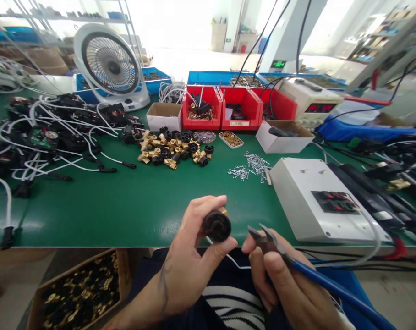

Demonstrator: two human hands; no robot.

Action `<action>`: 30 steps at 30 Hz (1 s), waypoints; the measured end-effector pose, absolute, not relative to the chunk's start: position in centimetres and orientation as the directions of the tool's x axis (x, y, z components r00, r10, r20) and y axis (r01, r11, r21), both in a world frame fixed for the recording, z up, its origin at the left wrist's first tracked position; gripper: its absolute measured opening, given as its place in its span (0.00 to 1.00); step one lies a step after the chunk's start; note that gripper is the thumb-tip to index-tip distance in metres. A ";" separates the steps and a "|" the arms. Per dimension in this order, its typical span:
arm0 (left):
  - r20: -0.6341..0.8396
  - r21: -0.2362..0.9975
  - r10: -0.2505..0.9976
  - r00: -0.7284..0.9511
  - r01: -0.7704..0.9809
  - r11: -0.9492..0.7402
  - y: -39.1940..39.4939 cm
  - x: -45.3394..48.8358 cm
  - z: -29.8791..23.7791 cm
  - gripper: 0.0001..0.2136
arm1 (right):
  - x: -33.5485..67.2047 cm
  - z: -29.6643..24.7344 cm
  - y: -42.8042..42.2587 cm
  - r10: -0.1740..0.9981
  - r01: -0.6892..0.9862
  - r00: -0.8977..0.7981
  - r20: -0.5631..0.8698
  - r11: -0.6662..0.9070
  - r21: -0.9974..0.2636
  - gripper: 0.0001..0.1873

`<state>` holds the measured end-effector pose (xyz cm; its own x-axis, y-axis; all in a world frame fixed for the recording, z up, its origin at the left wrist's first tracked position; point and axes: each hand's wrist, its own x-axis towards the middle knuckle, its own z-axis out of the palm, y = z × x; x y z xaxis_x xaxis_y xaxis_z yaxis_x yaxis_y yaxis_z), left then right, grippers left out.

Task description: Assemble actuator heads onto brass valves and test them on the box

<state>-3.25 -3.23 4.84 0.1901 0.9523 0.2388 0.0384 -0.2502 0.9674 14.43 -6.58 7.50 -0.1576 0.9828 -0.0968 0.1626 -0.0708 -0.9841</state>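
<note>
Between the fingers and thumb of my left hand is a round black fitting, its open end facing me and a bit of brass showing behind it. A thin white cable hangs beneath it. My right hand is wrapped round pliers with blue handles. Their jaws stand slightly apart, pointing up and left, a short gap away from the fitting. Beyond my hands lie a pile of brass and black fittings and loose metal clips.
A grey metal box stands at the right beside black tubes. Red bins, a white carton and a fan line the back. Cabled black parts spread over the left. Below the table edge sits a box of fittings.
</note>
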 end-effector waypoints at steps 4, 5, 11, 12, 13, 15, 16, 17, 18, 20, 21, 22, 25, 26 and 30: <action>0.286 0.948 0.937 0.201 0.079 -0.307 -3.3 -3.2 4.5 0.26 | 13.3 8.0 -6.4 0.933 0.000 -0.283 -0.223 -0.233 -0.972 0.30; 0.307 0.939 0.929 0.207 0.093 -0.331 -3.4 -3.1 4.5 0.26 | 13.1 8.0 -6.2 0.916 -0.036 -0.314 -0.251 -0.276 -0.961 0.31; 0.499 0.836 0.853 0.154 0.172 -0.521 -3.1 -2.8 4.8 0.19 | 12.4 7.8 -5.7 0.886 -0.103 -0.329 -0.327 -0.378 -0.920 0.32; 0.518 0.823 0.843 0.147 0.182 -0.537 -3.0 -2.8 5.0 0.18 | 12.3 7.9 -5.9 0.891 -0.092 -0.316 -0.327 -0.372 -0.924 0.32; 0.526 0.816 0.838 0.144 0.193 -0.545 -3.0 -2.8 5.1 0.17 | 12.2 7.9 -6.0 0.897 -0.079 -0.300 -0.324 -0.361 -0.929 0.33; 0.525 0.813 0.839 0.145 0.206 -0.545 -2.9 -2.9 5.4 0.16 | 12.0 7.9 -6.3 0.906 -0.055 -0.283 -0.315 -0.343 -0.938 0.35; 0.516 0.818 0.844 0.148 0.208 -0.536 -2.8 -2.9 5.5 0.16 | 11.9 7.9 -6.4 0.908 -0.047 -0.275 -0.315 -0.340 -0.939 0.37; 0.505 0.824 0.850 0.151 0.208 -0.526 -2.8 -3.0 5.6 0.15 | 11.8 7.9 -6.5 0.911 -0.039 -0.261 -0.319 -0.341 -0.939 0.37; 0.492 0.832 0.857 0.154 0.209 -0.515 -2.8 -3.1 5.7 0.15 | 11.6 7.8 -6.5 0.912 -0.036 -0.249 -0.327 -0.346 -0.937 0.37; 0.470 0.842 0.868 0.161 0.210 -0.496 -2.8 -3.2 5.7 0.15 | 11.3 7.6 -6.5 0.917 -0.046 -0.219 -0.334 -0.352 -0.935 0.36; 0.459 0.848 0.873 0.163 0.212 -0.486 -2.8 -3.2 5.6 0.15 | 11.0 7.5 -6.4 0.925 -0.059 -0.194 -0.327 -0.344 -0.937 0.35; 0.449 0.853 0.878 0.165 0.211 -0.477 -2.9 -3.3 5.5 0.15 | 10.8 7.5 -6.3 0.936 -0.077 -0.169 -0.310 -0.326 -0.942 0.34; 0.422 0.872 0.891 0.167 0.195 -0.449 -3.0 -3.2 5.2 0.13 | 10.5 7.6 -5.9 0.960 -0.121 -0.107 -0.258 -0.270 -0.955 0.33; 0.413 0.879 0.896 0.162 0.189 -0.439 -3.1 -3.1 5.1 0.13 | 10.6 7.6 -5.8 0.961 -0.123 -0.113 -0.253 -0.266 -0.956 0.33; 0.433 0.878 0.891 0.138 0.159 -0.451 -3.0 -2.9 4.7 0.16 | 11.7 7.7 -5.6 0.909 -0.076 -0.297 -0.293 -0.328 -0.941 0.34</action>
<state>-2.93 -3.04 4.71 0.1377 0.8909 0.4328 0.1588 -0.4512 0.8782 11.66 -5.58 7.74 -0.2974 0.9087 -0.2928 -0.0764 -0.3284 -0.9415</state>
